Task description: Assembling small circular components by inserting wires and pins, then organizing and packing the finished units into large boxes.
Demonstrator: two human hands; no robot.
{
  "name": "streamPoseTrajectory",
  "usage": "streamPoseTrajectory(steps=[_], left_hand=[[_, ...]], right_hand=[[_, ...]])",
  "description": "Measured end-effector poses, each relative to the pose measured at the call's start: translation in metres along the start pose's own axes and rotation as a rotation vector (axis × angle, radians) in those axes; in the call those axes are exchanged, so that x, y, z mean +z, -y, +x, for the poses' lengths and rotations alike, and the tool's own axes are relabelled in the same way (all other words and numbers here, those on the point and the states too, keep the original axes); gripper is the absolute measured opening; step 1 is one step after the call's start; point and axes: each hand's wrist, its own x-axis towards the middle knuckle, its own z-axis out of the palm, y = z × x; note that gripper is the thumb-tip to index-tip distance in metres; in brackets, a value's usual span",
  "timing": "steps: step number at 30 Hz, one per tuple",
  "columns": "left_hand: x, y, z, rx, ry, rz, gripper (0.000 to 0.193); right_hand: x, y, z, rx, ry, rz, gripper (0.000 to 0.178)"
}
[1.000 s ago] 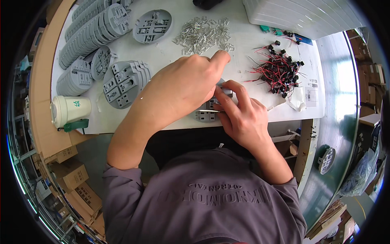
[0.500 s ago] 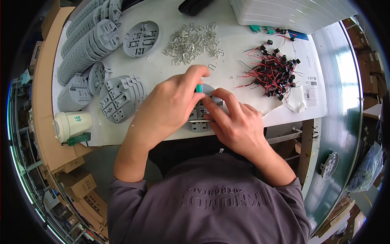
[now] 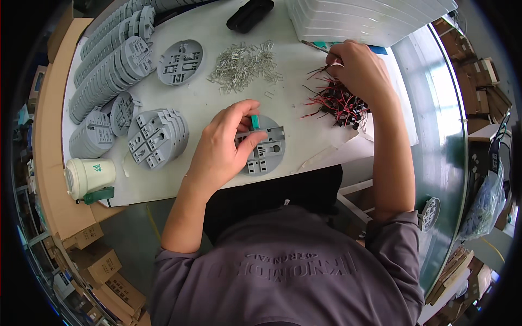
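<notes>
A round grey plastic base [image 3: 273, 158] with raised slots lies flat on the table in front of me. My left hand [image 3: 224, 142] curls around its left side, thumb over the face and fingers at the far edge. Between thumb and fingers a small green block [image 3: 255, 121] stands on the base. Off to the right, my right hand [image 3: 356, 68] is closed on a slim dark tool [image 3: 315, 47], whose exact kind I cannot make out. That hand hovers at the far edge of a heap of small black parts with red and black wires [image 3: 343, 106].
Loose U-shaped metal clips [image 3: 244, 68] lie in a pile at the table's middle. Grey bases stand in stacks [image 3: 157, 138] and rows [image 3: 111, 73] to the left, near a lidded cup [image 3: 91, 176]. A black case [image 3: 250, 15] and white plastic bin [image 3: 364, 22] are at the back.
My right hand has left the grey base and moved far right to the wired parts, carrying the slim tool. My left hand stays at the base and green block. The view has shifted slightly.
</notes>
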Motion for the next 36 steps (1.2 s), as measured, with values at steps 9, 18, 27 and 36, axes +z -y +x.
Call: streamPoseTrajectory(steps=[9, 18, 27, 36], left_hand=[[-0.011, -0.018, 0.006, 0.301, -0.315, 0.152, 0.048], [-0.029, -0.033, -0.016, -0.027, -0.026, -0.278, 0.027], [-0.022, -0.018, -0.033, -0.398, 0.166, -0.964, 0.010], [-0.021, -0.024, -0.046, -0.059, 0.026, -0.650, 0.007]], right_hand=[[-0.021, 0.053, -0.051, -0.098, -0.033, 0.427, 0.018], [0.006, 0.103, -0.102, -0.251, -0.098, 0.774, 0.025], [0.044, 0.095, -0.121, -0.440, -0.175, 1.021, 0.026], [0.041, 0.111, -0.138, -0.006, 0.137, 1.811, 0.022]])
